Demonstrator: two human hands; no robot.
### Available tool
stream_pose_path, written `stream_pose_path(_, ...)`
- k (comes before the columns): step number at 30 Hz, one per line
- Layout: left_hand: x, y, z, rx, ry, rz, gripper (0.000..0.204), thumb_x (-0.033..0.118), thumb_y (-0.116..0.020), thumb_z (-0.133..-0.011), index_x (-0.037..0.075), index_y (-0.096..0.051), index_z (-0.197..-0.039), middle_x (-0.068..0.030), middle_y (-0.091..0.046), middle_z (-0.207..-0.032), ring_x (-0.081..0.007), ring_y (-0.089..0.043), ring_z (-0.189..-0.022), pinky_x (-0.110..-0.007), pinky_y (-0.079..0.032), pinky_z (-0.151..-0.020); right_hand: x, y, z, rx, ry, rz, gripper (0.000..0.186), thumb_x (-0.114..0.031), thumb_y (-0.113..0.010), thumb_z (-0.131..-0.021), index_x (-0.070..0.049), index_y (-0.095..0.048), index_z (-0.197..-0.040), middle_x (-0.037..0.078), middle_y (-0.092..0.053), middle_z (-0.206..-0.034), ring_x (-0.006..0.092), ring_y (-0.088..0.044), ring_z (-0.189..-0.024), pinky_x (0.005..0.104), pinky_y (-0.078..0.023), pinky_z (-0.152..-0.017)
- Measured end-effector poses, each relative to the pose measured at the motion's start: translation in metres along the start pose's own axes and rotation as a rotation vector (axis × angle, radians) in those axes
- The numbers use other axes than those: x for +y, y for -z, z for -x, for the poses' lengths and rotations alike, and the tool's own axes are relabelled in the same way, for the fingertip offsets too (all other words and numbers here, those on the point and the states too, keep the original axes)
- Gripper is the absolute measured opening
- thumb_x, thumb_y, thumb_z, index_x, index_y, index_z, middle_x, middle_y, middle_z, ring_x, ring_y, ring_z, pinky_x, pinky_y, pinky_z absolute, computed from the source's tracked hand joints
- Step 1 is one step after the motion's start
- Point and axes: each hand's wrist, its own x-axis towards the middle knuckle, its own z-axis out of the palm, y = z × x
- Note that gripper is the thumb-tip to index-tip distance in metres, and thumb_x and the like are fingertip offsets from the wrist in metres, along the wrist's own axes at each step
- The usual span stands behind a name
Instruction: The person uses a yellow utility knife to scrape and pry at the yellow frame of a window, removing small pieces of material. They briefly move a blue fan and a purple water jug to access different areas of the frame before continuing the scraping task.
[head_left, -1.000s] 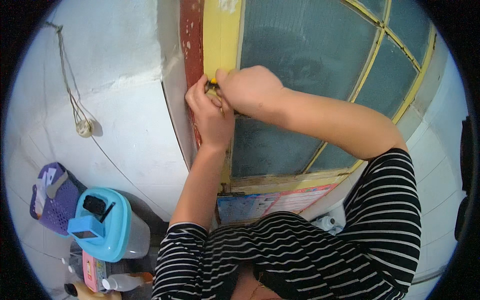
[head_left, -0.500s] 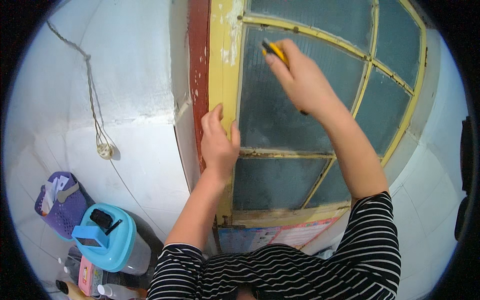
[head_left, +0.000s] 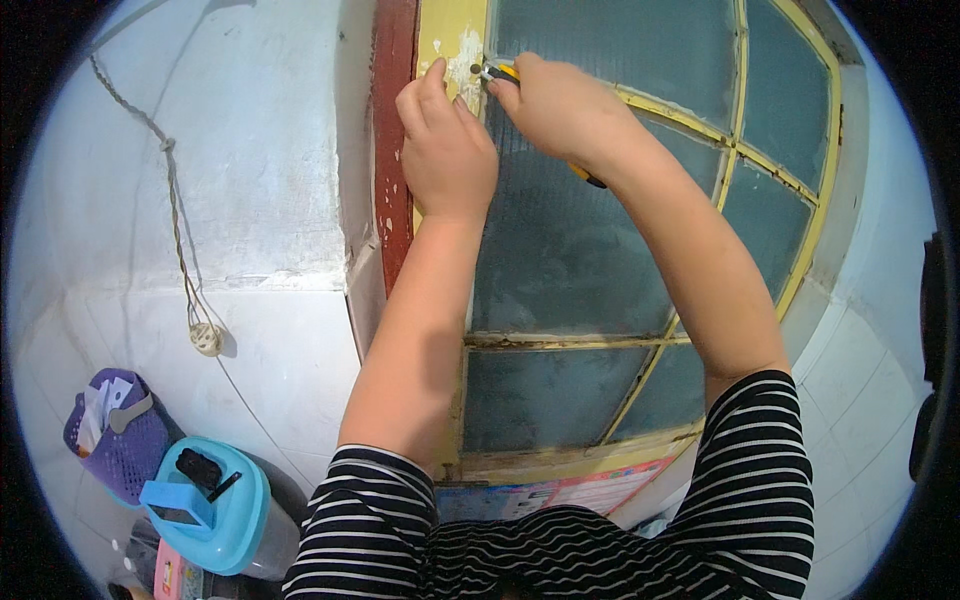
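My right hand is closed around a yellow-and-black utility knife. Its metal tip meets the left edge of the yellow wooden frame, close to a small dark round spot and a patch of flaked paint. Beside it, my left hand lies against the same upright, fingers stretched upward and somewhat apart, holding nothing. Its fingertips are just left of the knife tip. Glass panes fill the frame to the right of the upright. My right palm hides the middle of the knife's handle.
A dark red post borders the frame. On the white wall hangs a twisted cord with a round white fitting. Lower left are a purple basket and a blue-lidded container with a blue box on top.
My right hand has moved left with the utility knife, bringing its tip to the frame's upright. My left hand has slid up the upright beside it. The view has shifted slightly.
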Motion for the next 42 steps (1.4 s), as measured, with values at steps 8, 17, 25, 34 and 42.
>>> stream_pose_path(8,-0.002,-0.003,0.000,-0.010,-0.044,-0.047,0.040,0.009,-0.054,-0.087,0.005,-0.052,-0.127,-0.0155,-0.051,-0.113,-0.0353,-0.059,-0.095,-0.044,-0.052,-0.075,0.000,0.001,-0.005,-0.009,0.049,0.103,0.038,-0.034,-0.051,-0.093,0.001,-0.066,-0.095,0.022,-0.068,-0.091,0.0376,-0.067,-0.087,0.0459,-0.054,-0.074)
stream_pose_path(17,-0.005,-0.006,-0.001,-0.077,-0.063,-0.166,0.052,0.009,-0.059,-0.082,0.004,-0.047,-0.133,-0.0124,-0.050,-0.116,-0.0342,-0.057,-0.100,-0.041,-0.052,-0.079,-0.016,0.006,-0.005,-0.040,0.071,0.101,0.035,-0.030,-0.054,-0.091,0.001,-0.069,-0.086,0.024,-0.067,-0.085,0.0368,-0.067,-0.083,0.0465,-0.054,-0.074)
stream_pose_path(25,-0.007,-0.003,0.001,-0.035,-0.071,-0.100,0.040,0.014,-0.053,-0.090,0.007,-0.052,-0.130,-0.0147,-0.052,-0.114,-0.0349,-0.059,-0.098,-0.044,-0.052,-0.076,-0.003,0.000,0.002,-0.126,-0.041,-0.216,0.043,-0.036,-0.057,-0.090,0.006,-0.065,-0.091,0.026,-0.066,-0.077,0.0390,-0.066,-0.072,0.0455,-0.052,-0.068)
stream_pose_path(34,-0.008,-0.004,0.001,-0.043,-0.037,-0.052,0.039,0.014,-0.054,-0.090,0.006,-0.054,-0.127,-0.0151,-0.054,-0.112,-0.0356,-0.060,-0.095,-0.044,-0.052,-0.075,-0.004,-0.042,0.010,0.212,-0.033,0.017,0.041,-0.038,-0.056,-0.091,0.003,-0.057,-0.095,0.024,-0.066,-0.078,0.0382,-0.067,-0.075,0.0452,-0.054,-0.068)
stream_pose_path(42,-0.007,0.001,-0.003,-0.124,-0.061,-0.130,0.038,0.012,-0.056,-0.087,0.015,-0.060,-0.125,-0.0102,-0.054,-0.111,-0.0316,-0.060,-0.097,-0.041,-0.051,-0.075,-0.009,-0.012,0.008,-0.067,-0.064,-0.214,0.036,-0.033,-0.062,-0.086,0.004,-0.064,-0.085,0.026,-0.066,-0.081,0.0398,-0.067,-0.079,0.0438,-0.054,-0.069)
